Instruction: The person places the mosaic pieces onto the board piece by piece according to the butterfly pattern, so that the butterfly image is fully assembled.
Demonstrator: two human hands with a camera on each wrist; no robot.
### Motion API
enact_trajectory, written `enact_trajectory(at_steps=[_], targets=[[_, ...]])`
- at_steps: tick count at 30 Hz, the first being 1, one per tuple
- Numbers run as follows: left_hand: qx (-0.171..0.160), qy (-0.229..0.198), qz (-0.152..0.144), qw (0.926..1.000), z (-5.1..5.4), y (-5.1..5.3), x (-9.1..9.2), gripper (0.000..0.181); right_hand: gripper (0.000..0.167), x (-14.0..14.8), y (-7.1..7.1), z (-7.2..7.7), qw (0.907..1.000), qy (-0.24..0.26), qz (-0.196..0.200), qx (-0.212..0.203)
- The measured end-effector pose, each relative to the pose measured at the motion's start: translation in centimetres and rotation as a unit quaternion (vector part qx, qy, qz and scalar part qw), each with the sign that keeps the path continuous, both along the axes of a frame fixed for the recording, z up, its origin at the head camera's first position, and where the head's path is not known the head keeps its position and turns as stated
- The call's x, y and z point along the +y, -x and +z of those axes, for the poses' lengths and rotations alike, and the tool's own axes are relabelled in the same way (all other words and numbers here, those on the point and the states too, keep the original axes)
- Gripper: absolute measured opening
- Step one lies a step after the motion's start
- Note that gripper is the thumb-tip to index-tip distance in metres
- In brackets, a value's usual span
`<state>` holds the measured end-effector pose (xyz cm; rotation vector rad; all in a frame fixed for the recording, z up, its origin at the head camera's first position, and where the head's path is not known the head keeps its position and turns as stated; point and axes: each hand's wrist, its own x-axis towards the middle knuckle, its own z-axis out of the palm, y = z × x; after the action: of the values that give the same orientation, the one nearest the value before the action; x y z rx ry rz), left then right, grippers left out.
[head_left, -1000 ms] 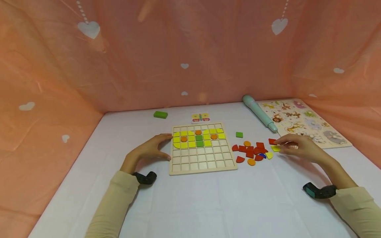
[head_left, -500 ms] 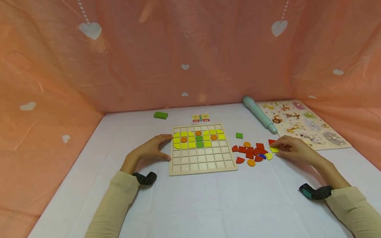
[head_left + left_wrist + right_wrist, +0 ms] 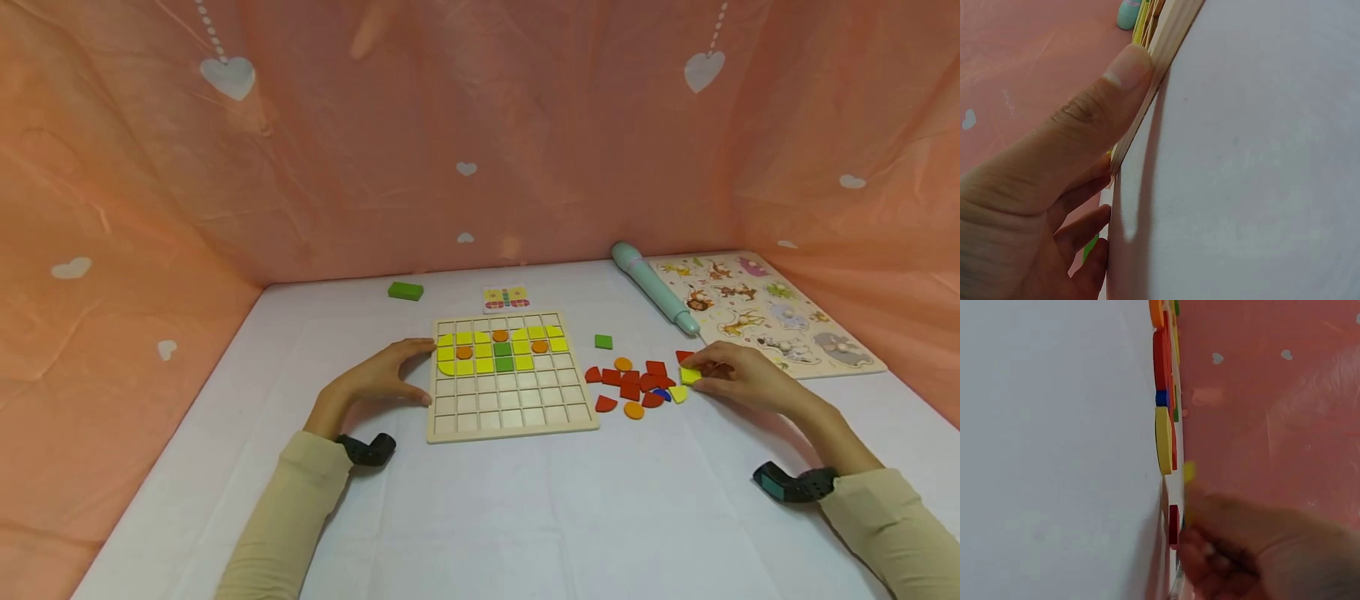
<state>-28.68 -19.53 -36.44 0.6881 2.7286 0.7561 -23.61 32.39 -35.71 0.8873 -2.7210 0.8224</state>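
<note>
In the head view my left hand (image 3: 378,372) touches the left edge of a wooden grid board (image 3: 513,433), thumb and fingers spread along it. The left wrist view has the thumb (image 3: 1129,69) against the board's side. Yellow tiles (image 3: 483,364), two green squares (image 3: 503,357) and orange discs (image 3: 465,353) fill part of the grid's upper half. To the right, my right hand (image 3: 742,375) pinches a yellow tile (image 3: 690,376) between thumb and fingers, blurred in the right wrist view. Beside it lies a red tile (image 3: 684,356), partly hidden.
Loose red pieces (image 3: 630,386), orange discs (image 3: 633,410), a blue piece (image 3: 662,393) and a yellow piece (image 3: 678,393) lie right of the board. Behind are a pattern card (image 3: 506,298), a green block (image 3: 406,291), a mint microphone-shaped object (image 3: 652,287) and an animal picture board (image 3: 832,362).
My right hand has shifted slightly left and taken the yellow tile between its fingertips, bringing it a little left. The left hand has stayed at the board's edge.
</note>
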Motion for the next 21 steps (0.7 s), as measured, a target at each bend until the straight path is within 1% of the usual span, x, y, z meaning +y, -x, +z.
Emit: enact_trajectory(at_steps=[3, 5, 9, 12, 16, 21], targets=[[-0.002, -0.001, 0.0, 1.0, 0.0, 0.0, 0.0, 0.095, 0.027, -1.1, 0.4, 0.9, 0.9997, 0.016, 0.02, -0.002], [0.001, 0.0, -0.003, 1.0, 0.0, 0.0, -0.1, 0.096, 0.027, -2.5, 0.8, 1.7, 0.9991, 0.027, 0.033, 0.0], [-0.001, -0.002, -0.002, 1.0, 0.1, 0.0, -0.1, 0.096, 0.027, -6.5, 1.6, 3.0, 0.9986, 0.023, 0.046, 0.011], [-0.001, -0.006, -0.003, 1.0, 0.2, 0.0, 0.0, 0.096, 0.028, -9.7, 2.2, 3.4, 0.9982, 0.021, 0.056, -0.001], [0.001, -0.008, -0.005, 1.0, 0.2, 0.0, 0.0, 0.095, 0.029, -13.3, 2.9, 3.2, 0.9968, 0.033, 0.065, -0.033], [-0.008, -0.008, 0.006, 0.9999, 0.1, -0.1, 0.1, 0.094, 0.03, -16.2, 4.1, 1.9, 0.995, 0.038, 0.076, -0.053]])
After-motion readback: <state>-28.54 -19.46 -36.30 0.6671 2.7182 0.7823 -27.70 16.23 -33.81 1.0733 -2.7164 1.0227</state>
